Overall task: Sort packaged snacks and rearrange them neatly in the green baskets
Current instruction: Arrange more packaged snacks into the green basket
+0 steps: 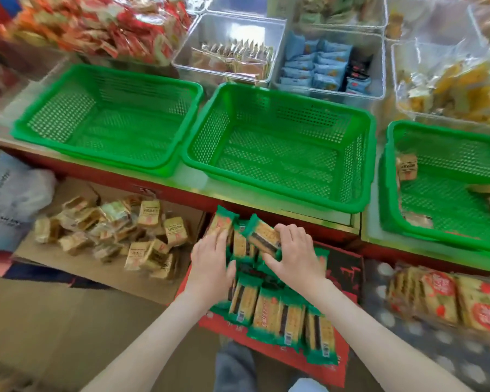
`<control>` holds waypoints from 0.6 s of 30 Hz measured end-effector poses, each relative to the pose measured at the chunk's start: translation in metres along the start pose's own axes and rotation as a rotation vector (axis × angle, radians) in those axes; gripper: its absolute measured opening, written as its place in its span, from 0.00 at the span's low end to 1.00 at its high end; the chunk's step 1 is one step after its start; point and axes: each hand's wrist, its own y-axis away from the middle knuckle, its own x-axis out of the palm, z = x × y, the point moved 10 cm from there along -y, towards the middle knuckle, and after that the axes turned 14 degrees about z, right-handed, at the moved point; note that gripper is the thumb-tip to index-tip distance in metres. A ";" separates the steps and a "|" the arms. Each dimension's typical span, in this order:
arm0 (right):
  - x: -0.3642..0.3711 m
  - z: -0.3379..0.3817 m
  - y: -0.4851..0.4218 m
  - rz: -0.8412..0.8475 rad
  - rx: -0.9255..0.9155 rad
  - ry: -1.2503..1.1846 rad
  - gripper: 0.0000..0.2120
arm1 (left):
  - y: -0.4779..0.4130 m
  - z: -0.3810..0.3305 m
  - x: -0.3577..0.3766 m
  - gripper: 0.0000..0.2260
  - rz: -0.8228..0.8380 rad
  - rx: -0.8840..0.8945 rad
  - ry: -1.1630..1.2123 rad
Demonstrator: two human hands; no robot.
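Three green baskets stand on the counter: the left basket and the middle basket hold nothing, and the right basket holds a few tan packets. Below the counter, a red box is full of green-wrapped cracker packets. My left hand lies over the packets at the box's left side. My right hand grips one green cracker packet, its thumb under it and fingers curled over its top edge.
A cardboard box at the left holds several tan snack packets. Red-labelled cracker packs lie at the lower right. Clear bins of snacks stand behind the baskets, and a white bag sits far left.
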 end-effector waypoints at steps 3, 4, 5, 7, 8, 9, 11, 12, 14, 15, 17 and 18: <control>0.019 0.032 -0.020 -0.012 0.056 0.017 0.33 | -0.013 0.028 0.000 0.33 0.031 0.005 0.029; 0.027 0.041 -0.027 0.005 0.088 0.037 0.34 | -0.016 0.034 0.001 0.33 0.048 0.020 0.033; 0.035 0.049 -0.034 0.036 0.124 0.066 0.33 | -0.018 0.039 0.003 0.34 0.073 0.035 0.041; 0.053 0.058 -0.046 0.140 0.195 0.149 0.29 | -0.021 0.047 0.010 0.33 0.138 0.069 0.028; 0.062 0.059 -0.049 0.189 0.224 0.194 0.28 | -0.022 0.049 0.015 0.32 0.175 0.090 -0.001; 0.066 0.060 -0.049 0.220 0.247 0.225 0.28 | -0.024 0.051 0.020 0.31 0.208 0.109 -0.033; 0.065 0.061 -0.046 0.204 0.265 0.248 0.28 | -0.025 0.051 0.023 0.31 0.222 0.139 -0.065; 0.063 0.061 -0.045 0.184 0.263 0.249 0.28 | -0.025 0.049 0.021 0.30 0.205 0.147 -0.065; 0.053 0.058 -0.043 0.114 0.239 0.242 0.28 | -0.026 0.040 0.014 0.30 0.167 0.169 -0.040; 0.046 0.056 -0.041 0.080 0.224 0.243 0.29 | -0.026 0.032 0.010 0.30 0.148 0.193 -0.016; 0.028 0.048 -0.034 -0.009 0.203 0.246 0.32 | -0.027 0.014 0.000 0.30 0.108 0.253 0.019; 0.018 0.043 -0.029 -0.047 0.196 0.233 0.32 | -0.028 0.002 -0.005 0.30 0.086 0.288 0.030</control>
